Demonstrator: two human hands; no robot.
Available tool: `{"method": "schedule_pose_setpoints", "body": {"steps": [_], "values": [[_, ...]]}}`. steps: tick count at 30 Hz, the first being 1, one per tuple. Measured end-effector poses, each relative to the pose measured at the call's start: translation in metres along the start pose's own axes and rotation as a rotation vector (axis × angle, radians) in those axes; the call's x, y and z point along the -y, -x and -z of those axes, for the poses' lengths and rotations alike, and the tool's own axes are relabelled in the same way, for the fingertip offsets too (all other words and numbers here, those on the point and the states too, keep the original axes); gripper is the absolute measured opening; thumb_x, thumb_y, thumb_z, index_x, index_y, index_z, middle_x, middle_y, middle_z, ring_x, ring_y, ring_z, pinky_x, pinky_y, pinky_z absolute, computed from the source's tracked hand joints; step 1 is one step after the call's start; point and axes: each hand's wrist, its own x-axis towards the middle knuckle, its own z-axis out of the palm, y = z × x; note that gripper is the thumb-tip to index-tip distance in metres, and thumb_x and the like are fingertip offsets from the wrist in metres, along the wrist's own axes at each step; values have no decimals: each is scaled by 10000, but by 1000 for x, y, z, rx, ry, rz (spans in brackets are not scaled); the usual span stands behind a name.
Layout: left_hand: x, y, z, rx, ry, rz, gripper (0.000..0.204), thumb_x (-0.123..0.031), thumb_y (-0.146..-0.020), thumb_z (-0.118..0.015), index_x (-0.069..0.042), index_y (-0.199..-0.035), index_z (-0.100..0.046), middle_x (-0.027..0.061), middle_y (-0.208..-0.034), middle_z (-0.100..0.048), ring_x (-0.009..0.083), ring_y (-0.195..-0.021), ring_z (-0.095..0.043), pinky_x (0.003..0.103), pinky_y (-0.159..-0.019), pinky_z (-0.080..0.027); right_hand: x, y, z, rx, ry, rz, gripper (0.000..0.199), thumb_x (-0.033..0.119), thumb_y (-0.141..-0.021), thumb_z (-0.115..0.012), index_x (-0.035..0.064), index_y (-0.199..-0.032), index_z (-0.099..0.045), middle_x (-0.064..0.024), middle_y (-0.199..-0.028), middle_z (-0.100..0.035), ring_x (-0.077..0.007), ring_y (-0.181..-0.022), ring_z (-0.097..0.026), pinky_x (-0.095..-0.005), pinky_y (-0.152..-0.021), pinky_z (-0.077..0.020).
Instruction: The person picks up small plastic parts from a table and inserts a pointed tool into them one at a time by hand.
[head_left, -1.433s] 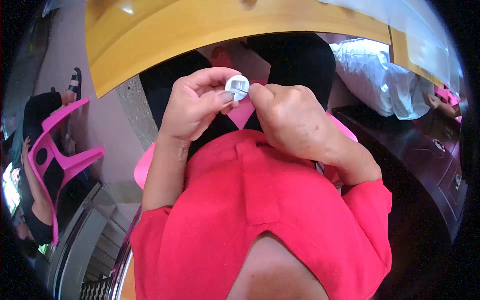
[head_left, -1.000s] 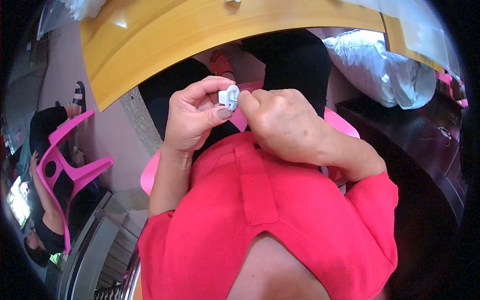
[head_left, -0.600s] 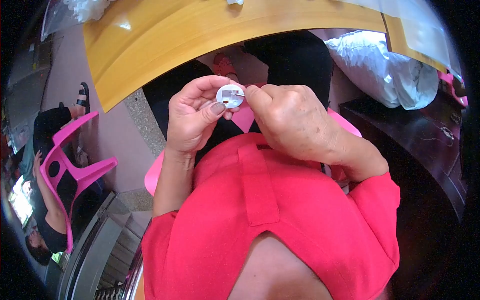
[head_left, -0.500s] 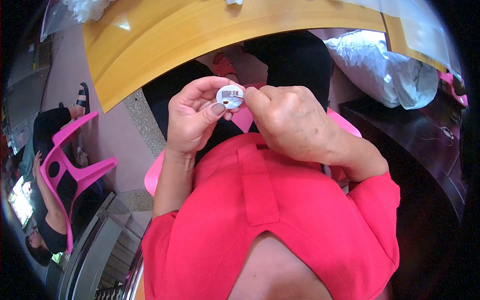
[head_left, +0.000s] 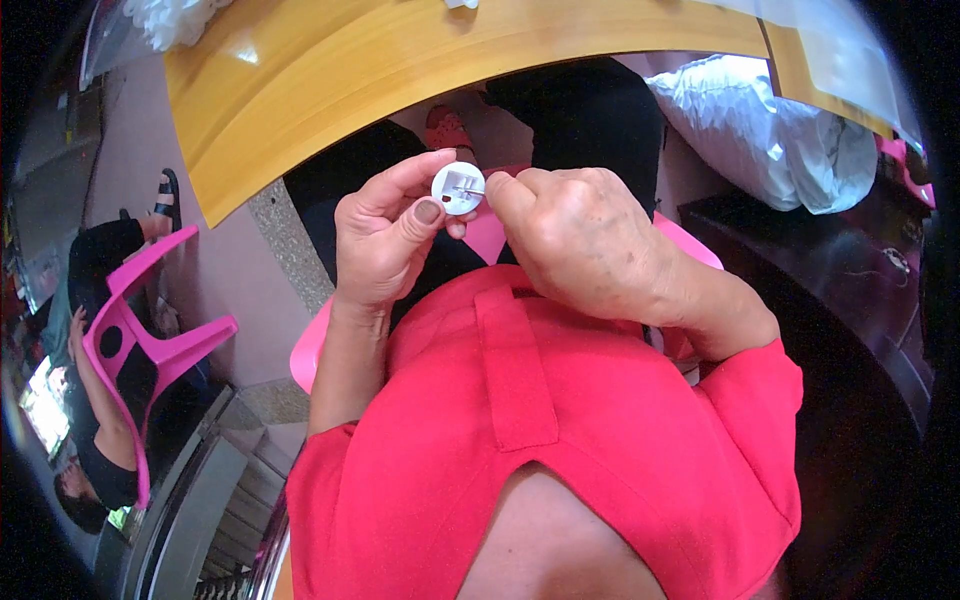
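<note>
My left hand (head_left: pixel 385 230) pinches a small round white plastic part (head_left: pixel 455 202) by its rim, between thumb and fingers. Its hollow inner side faces up and shows a raised piece and a small dark reddish spot. From the right, my right hand (head_left: pixel 580 225) closes on a thin metal piece (head_left: pixel 474 191) whose tip reaches into the hollow. Most of that thin piece is hidden by the fingers, so its kind cannot be made out. Both hands are held above my lap, close together.
A yellow wooden table (head_left: pixel 330 110) curves ahead of my hands. A stuffed white sack (head_left: pixel 765 135) lies at the right, by a dark wooden surface (head_left: pixel 830 260). On the left, a person in black sits on a pink plastic chair (head_left: pixel 165 345). White pieces (head_left: pixel 170 20) lie at the far left.
The white part has tilted slightly in my left hand, and the thin metal tip has shifted a little within the hollow. Both hands stay in nearly the same place.
</note>
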Motion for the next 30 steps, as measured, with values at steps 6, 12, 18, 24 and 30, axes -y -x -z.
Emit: {"method": "schedule_pose_setpoints", "body": {"steps": [6,12,18,24,30], "values": [[2,-1,-3,-8,-27,-38,376,-64,-846,-647,65,-1184,-548,154,-994,-639,185,-807,-622,289,-695,-529,3,1,-1,15,24,-15,151,106,-769,-527,-39,-794,-563,-200,-681,-626,-304,-589,-655,-382,-514,-528],[5,2,-6,-33,-131,-36,350,-1,-832,-644,73,-1164,-559,155,-1004,-636,182,-816,-626,290,-733,-533,6,2,3,151,78,-13,164,108,-764,-534,-34,-805,-605,-185,-689,-641,-293,-629,-669,-385,-523,-531],[5,5,-10,-59,-204,-61,335,43,-826,-629,78,-1152,-564,156,-1015,-635,178,-829,-625,290,-754,-532,1,-1,7,211,58,47,139,69,-739,-556,-35,-829,-533,-182,-677,-617,-301,-624,-645,-380,-536,-509],[8,-4,-3,-59,131,75,319,-37,-893,-558,49,-1198,-516,209,-1072,-616,219,-842,-626,300,-723,-524,-2,-2,3,153,-171,-102,114,7,-728,-570,-41,-821,-525,-208,-688,-599,-366,-657,-625,-407,-563,-505],[5,-5,-1,-30,232,60,321,-44,-900,-545,32,-1209,-503,238,-1122,-595,247,-900,-622,314,-755,-520,-3,-2,-1,70,-444,-212,65,-35,-755,-532,-55,-816,-524,-251,-719,-575,-407,-703,-604,-432,-611,-497]]}}
